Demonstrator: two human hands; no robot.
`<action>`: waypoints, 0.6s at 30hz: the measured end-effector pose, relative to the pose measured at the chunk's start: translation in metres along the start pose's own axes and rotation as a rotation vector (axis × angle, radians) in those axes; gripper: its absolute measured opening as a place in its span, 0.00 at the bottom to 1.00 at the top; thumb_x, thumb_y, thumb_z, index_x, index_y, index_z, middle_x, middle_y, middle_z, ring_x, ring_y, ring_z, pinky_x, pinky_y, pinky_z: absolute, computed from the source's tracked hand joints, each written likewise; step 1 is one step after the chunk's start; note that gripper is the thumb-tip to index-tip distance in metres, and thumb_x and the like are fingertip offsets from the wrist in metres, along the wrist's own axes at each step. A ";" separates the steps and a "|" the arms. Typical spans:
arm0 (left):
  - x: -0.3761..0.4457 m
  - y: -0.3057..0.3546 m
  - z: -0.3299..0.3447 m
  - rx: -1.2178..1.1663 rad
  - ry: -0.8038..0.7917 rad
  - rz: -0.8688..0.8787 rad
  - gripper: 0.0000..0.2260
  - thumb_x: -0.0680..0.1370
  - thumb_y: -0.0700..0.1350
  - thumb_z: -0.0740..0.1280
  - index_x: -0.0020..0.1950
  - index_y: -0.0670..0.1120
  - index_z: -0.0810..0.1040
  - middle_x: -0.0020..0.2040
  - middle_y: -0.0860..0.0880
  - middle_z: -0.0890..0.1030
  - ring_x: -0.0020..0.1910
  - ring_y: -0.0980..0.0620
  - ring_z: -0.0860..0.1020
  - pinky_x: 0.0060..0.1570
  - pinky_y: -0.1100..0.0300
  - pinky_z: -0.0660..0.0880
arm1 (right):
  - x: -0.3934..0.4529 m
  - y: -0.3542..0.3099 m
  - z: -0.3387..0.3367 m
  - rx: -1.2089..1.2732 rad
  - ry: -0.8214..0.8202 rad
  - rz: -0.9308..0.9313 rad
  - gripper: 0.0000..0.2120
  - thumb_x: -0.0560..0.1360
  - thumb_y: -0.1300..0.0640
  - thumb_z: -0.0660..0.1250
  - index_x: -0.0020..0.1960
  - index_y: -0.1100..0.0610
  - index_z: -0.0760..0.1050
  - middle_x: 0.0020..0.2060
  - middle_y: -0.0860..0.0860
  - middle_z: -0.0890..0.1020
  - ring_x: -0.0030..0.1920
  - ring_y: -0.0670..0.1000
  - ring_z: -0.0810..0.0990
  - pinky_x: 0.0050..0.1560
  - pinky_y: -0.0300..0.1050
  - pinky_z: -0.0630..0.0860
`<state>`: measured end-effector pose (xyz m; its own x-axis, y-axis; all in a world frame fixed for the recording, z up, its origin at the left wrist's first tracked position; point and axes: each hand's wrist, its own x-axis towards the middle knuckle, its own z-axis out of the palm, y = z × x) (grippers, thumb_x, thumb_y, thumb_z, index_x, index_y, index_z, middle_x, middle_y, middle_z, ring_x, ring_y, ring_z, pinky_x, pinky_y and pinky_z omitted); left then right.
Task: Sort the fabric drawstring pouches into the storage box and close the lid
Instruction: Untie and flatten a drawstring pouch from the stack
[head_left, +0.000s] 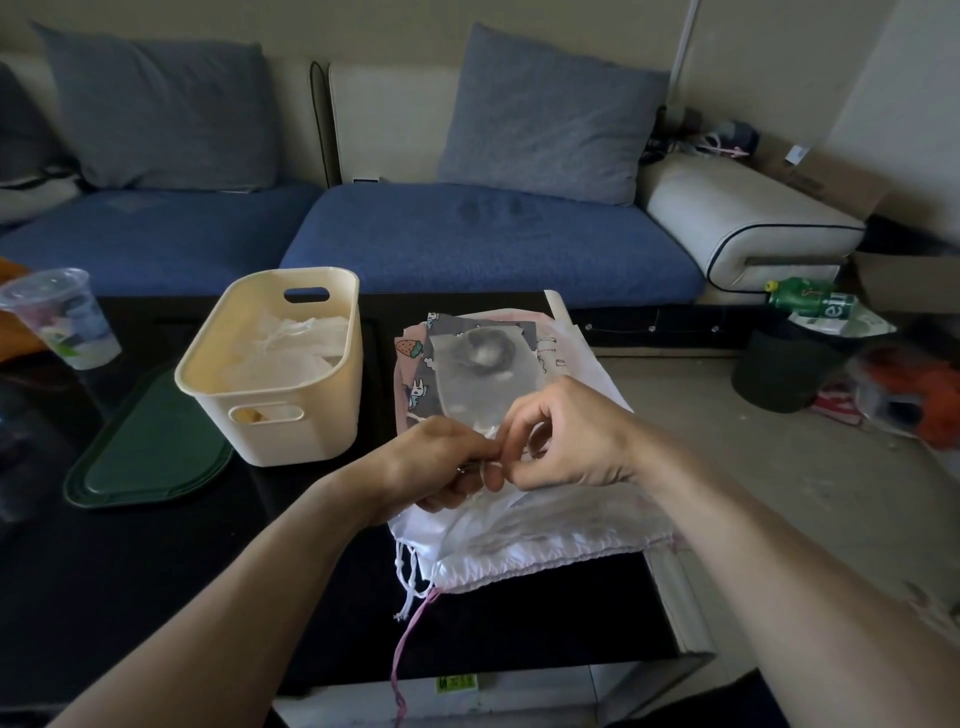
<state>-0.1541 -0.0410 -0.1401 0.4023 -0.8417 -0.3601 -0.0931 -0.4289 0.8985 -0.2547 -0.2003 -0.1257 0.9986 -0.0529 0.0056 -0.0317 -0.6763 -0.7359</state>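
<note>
**Both hands pinch a sheer pouch above the pile**

The left hand and right hand meet over the near end of a heap of pouches, fingertips curled in and almost touching each other. Between them they pinch the lower edge of a translucent grey pouch, which stands up from the grip and leans away from the person. Exactly what the fingertips clamp, cord or fabric hem, is too small to make out, and the left palm is turned away.

Directly under the hands lies a white drawstring pouch, its gathered mouth toward the person, with white cords and a pink cord trailing off the dark table. Beyond the grip, partly hidden by the sheer pouch, more printed pouches are stacked, one showing a strawberry.

Left of the hands stands the cream storage box, open, with pale pouches inside; their number cannot be told. Its green lid lies flat on the table, further left, just beside the box. A clear plastic cup stands beyond that, and a blue sofa fills the far side.
</note>
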 end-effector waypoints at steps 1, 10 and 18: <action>0.000 0.000 0.000 0.016 0.004 -0.001 0.16 0.82 0.47 0.61 0.39 0.40 0.77 0.28 0.49 0.64 0.25 0.54 0.59 0.27 0.60 0.53 | 0.000 0.000 0.001 -0.008 -0.004 0.004 0.06 0.67 0.61 0.77 0.36 0.50 0.86 0.43 0.45 0.85 0.43 0.55 0.82 0.45 0.55 0.78; 0.003 -0.001 -0.002 -0.119 0.046 -0.097 0.19 0.84 0.43 0.58 0.34 0.44 0.74 0.25 0.50 0.65 0.23 0.55 0.58 0.25 0.62 0.51 | 0.006 0.000 0.012 0.015 0.088 0.019 0.12 0.64 0.57 0.81 0.30 0.49 0.79 0.48 0.44 0.78 0.37 0.37 0.76 0.42 0.40 0.71; 0.006 -0.003 -0.001 -0.146 0.046 -0.163 0.05 0.81 0.36 0.62 0.45 0.41 0.71 0.24 0.51 0.67 0.21 0.57 0.60 0.20 0.67 0.57 | 0.010 -0.005 0.021 0.061 0.212 -0.091 0.11 0.64 0.59 0.77 0.29 0.49 0.78 0.49 0.43 0.76 0.51 0.41 0.77 0.51 0.33 0.70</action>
<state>-0.1507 -0.0445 -0.1450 0.4422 -0.7480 -0.4949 0.1083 -0.5033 0.8573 -0.2439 -0.1816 -0.1361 0.9658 -0.1508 0.2111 0.0675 -0.6397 -0.7657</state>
